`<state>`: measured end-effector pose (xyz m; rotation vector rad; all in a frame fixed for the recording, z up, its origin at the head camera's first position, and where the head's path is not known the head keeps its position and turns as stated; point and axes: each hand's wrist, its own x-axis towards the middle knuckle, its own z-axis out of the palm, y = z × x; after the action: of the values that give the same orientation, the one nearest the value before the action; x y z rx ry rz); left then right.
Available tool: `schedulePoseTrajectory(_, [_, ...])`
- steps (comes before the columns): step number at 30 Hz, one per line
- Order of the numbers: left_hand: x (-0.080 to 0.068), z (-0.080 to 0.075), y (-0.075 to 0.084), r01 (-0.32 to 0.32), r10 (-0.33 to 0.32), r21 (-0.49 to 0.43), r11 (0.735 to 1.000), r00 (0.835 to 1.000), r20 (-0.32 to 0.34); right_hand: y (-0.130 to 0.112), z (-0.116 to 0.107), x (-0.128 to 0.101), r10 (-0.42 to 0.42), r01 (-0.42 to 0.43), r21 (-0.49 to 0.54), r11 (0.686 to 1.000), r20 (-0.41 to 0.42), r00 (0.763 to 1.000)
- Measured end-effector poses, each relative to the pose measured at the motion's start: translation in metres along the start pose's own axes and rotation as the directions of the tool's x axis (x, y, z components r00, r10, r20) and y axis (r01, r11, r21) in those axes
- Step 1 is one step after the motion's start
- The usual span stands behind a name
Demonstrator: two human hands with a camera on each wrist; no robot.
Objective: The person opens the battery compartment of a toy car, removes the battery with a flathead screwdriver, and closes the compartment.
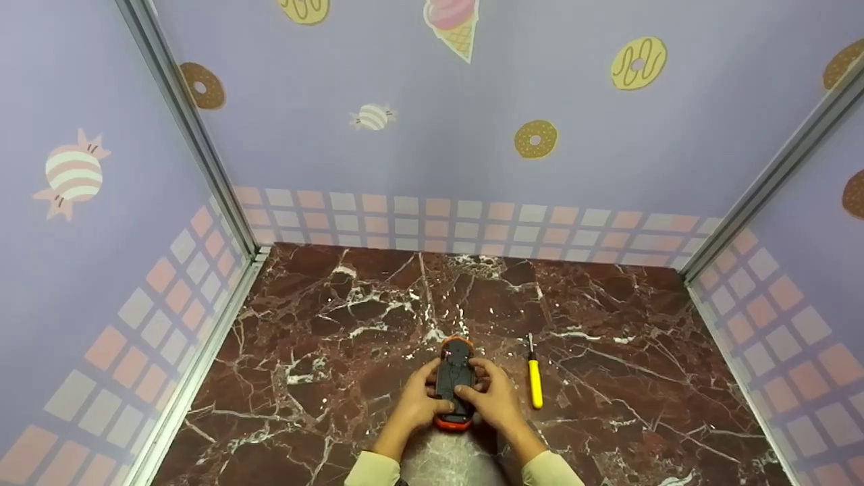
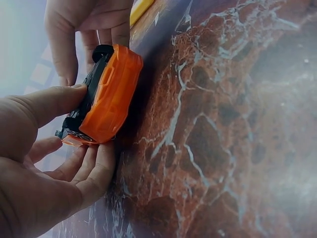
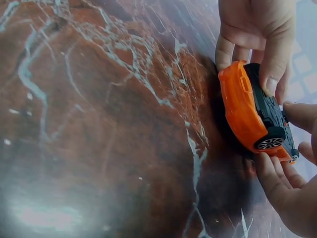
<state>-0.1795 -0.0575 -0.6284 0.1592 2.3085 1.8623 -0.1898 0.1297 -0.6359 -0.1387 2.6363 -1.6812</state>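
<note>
- Head view: toy car [image 1: 455,370] held upside down between left hand [image 1: 418,399] and right hand [image 1: 498,397], black underside up, orange body showing at the end beyond the fingers and at the end nearest the wrists.
- Gripping with the left hand from the car's left side: thumb over the edge of the underside, other fingers bent along the orange flank.
- Gripping with the right hand from the opposite side: thumb on the underside, fingers around the flank.
- Seen up close from the right wrist: spoked wheel [image 3: 270,144] on the corner of the car nearest the right hand; hard to tell whether the roof touches the surface [image 1: 324,391].
- Just right of the right hand, near but apart: screwdriver [image 1: 535,385] lying flat, yellow handle toward the person, metal shaft pointing away.
- Under the hands: dark red-brown, marble-patterned surface with pale veins.
- Behind the hands: cream sleeves [image 1: 553,470].
- Well beyond the hands: lilac back panel [image 1: 432,155] printed with doughnuts, a candy and an ice-cream cone, rows of pink and white squares along its base.
- Off to either side of the hands: similar panels.
</note>
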Motion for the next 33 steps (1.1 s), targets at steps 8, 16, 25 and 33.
schedulePoseTrajectory(8, [-0.002,0.002,-0.003,0.02,-0.02,-0.002,1.0,1.0,-0.002,0.0,-0.001,0.008,-0.056,0.061,-0.108,0.992,0.051,0.997])
schedulePoseTrajectory(16, [-0.001,0.005,-0.003,0.046,-0.046,-0.004,0.999,0.998,-0.032,-0.002,-0.001,0.008,-0.045,0.051,-0.134,0.99,0.045,0.998])
schedulePoseTrajectory(25, [0.002,0.001,0.001,0.045,-0.046,-0.019,0.999,0.997,-0.058,-0.008,0.001,0.014,-0.075,0.079,-0.118,0.99,0.037,0.996])
schedulePoseTrajectory(33, [0.003,0.001,0.0,0.064,-0.063,0.02,0.998,0.996,-0.056,-0.008,-0.001,0.012,-0.047,0.042,-0.12,0.992,-0.039,0.998])
